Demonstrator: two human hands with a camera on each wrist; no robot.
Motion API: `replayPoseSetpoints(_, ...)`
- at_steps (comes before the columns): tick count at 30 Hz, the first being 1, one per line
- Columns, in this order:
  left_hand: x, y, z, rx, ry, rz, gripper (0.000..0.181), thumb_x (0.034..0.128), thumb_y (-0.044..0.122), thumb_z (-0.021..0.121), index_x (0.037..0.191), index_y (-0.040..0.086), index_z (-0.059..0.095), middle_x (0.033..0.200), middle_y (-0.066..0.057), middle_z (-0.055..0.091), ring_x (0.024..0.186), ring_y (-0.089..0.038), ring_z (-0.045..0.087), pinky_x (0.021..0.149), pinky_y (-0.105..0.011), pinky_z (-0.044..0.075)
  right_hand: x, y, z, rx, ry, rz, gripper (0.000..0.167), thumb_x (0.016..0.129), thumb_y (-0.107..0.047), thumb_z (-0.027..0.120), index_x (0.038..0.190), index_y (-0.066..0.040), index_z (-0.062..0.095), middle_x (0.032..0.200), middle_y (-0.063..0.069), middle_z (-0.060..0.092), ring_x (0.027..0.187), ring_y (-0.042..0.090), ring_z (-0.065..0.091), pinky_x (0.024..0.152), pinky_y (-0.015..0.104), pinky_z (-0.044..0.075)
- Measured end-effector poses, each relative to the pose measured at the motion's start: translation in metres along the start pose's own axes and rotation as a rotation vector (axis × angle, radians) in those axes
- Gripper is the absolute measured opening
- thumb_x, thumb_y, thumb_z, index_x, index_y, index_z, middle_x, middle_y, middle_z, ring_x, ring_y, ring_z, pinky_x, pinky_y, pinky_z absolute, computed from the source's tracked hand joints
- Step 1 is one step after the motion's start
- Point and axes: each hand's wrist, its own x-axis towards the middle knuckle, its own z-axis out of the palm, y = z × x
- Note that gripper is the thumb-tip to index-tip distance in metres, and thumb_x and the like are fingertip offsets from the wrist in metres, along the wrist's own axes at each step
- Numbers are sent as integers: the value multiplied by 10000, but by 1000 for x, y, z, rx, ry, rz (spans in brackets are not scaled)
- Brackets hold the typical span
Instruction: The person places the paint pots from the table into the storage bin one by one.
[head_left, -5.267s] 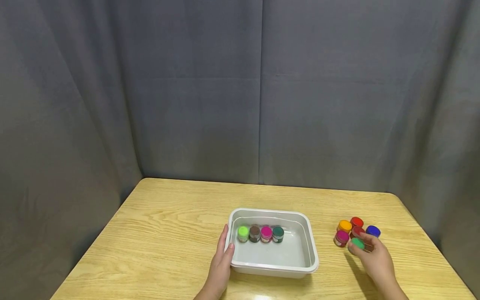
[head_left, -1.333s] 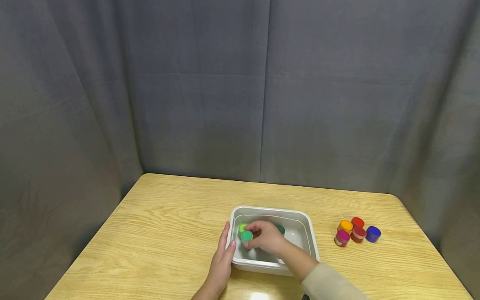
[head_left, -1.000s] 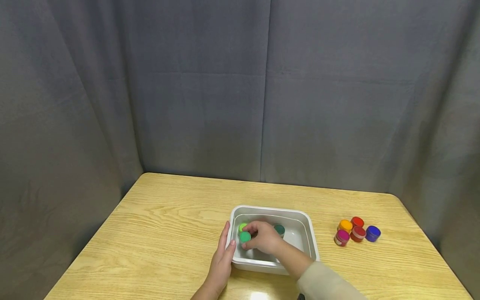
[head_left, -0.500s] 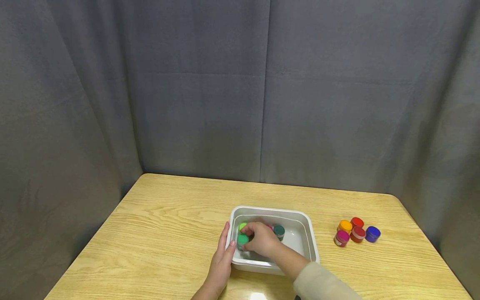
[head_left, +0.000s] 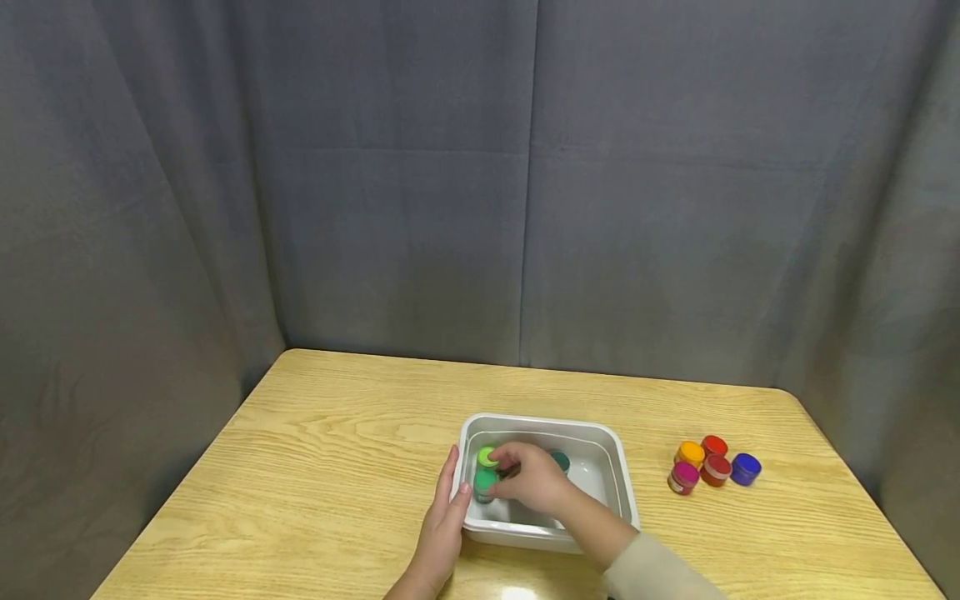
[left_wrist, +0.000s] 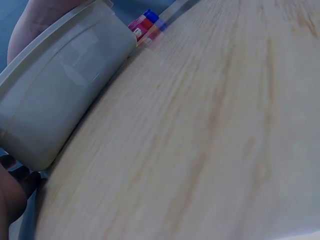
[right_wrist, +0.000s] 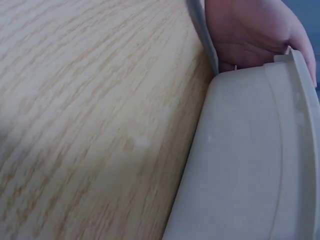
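In the head view my left hand (head_left: 437, 533) lies along the left side of a white tray (head_left: 555, 528), fingers straight against its outer wall and thumb at the rim. My right hand (head_left: 534, 479) reaches inside, fingers apart at the right edge of a green-lidded jar (head_left: 485, 481). Just behind that jar stands one with a lime lid (head_left: 487, 456). A dark green-lidded jar (head_left: 560, 461) shows past the right hand, which hides other jars. The left wrist view shows the tray's outer wall (left_wrist: 65, 75); so does the right wrist view, where the wall (right_wrist: 235, 150) fills the right side.
Right of the tray, on the wooden table (head_left: 337, 433), stand jars with orange (head_left: 690, 452), red (head_left: 714, 446), dark red (head_left: 716, 469), magenta (head_left: 683, 477) and blue (head_left: 746, 468) lids. A grey curtain (head_left: 390, 208) hangs behind and at both sides.
The green-lidded jar went from the right group into the tray's left side, in front of the lime one. Over the last half second my right hand loosened around it and shifted slightly right.
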Motion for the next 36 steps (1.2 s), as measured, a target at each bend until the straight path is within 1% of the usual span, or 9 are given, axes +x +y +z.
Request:
replayPoseSetpoints(4,0,1,0,-5,5,-8,542,1070,262,331,1581,202,161,1646,-149,140,1502,-439,101,1138,-734,102,-4,2,-7,47,39,2,412,735,-57,821,1118,-7,678,1001,115,678,874,175,593,731,282,520)
replayPoseSetpoints(9,-1,3,0,-7,7,-10,542,1069,246,333,1581,195,160,1646,-151,135,1502,-440,94,1140,-731,90,-10,5,-16,76,93,16,385,748,-58,810,1105,-8,675,1018,126,695,884,178,596,726,271,507)
replayPoseSetpoints(14,-2,2,1,-10,14,-1,543,1068,227,338,1581,190,164,1645,-151,141,1500,-441,102,1145,-721,85,-16,6,-29,137,105,30,401,771,-61,792,1139,16,652,1027,175,679,869,170,584,705,261,513)
replayPoseSetpoints(17,-2,2,1,-6,26,-2,538,1067,228,342,1578,194,177,1643,-145,157,1500,-436,113,1148,-718,86,-21,4,-37,170,111,54,415,785,-60,785,1165,21,639,1058,193,662,884,176,585,703,261,534)
replayPoseSetpoints(19,-2,1,1,-1,36,-3,536,1065,230,346,1576,195,188,1642,-142,168,1500,-433,122,1151,-713,87,-24,3,-43,169,129,75,417,794,-63,784,1179,10,641,1072,187,661,899,174,595,703,265,549)
replayPoseSetpoints(22,-2,1,2,4,41,-5,535,1064,227,348,1575,194,193,1641,-138,173,1500,-431,125,1153,-710,88,-28,5,-52,141,155,86,414,811,-74,775,1196,-2,642,1100,177,663,911,173,618,714,278,560)
replayPoseSetpoints(25,-2,1,2,8,40,-9,536,1064,226,347,1576,199,191,1643,-131,170,1502,-428,117,1151,-712,83,-32,10,-62,127,184,89,408,824,-87,768,1206,-18,644,1117,169,665,908,169,630,743,280,560)
replayPoseSetpoints(29,-2,1,2,11,34,-14,540,1064,233,349,1577,207,185,1646,-122,163,1504,-427,107,1147,-718,76,-39,18,-77,137,227,124,411,844,-115,762,1228,-40,636,1153,162,651,921,171,617,783,273,560)
replayPoseSetpoints(36,-2,2,2,14,35,-13,542,1062,233,354,1577,220,186,1646,-117,166,1505,-424,109,1149,-715,78,-53,32,-102,118,275,162,481,876,-193,743,1299,-26,587,1229,192,620,1030,229,607,847,298,573)
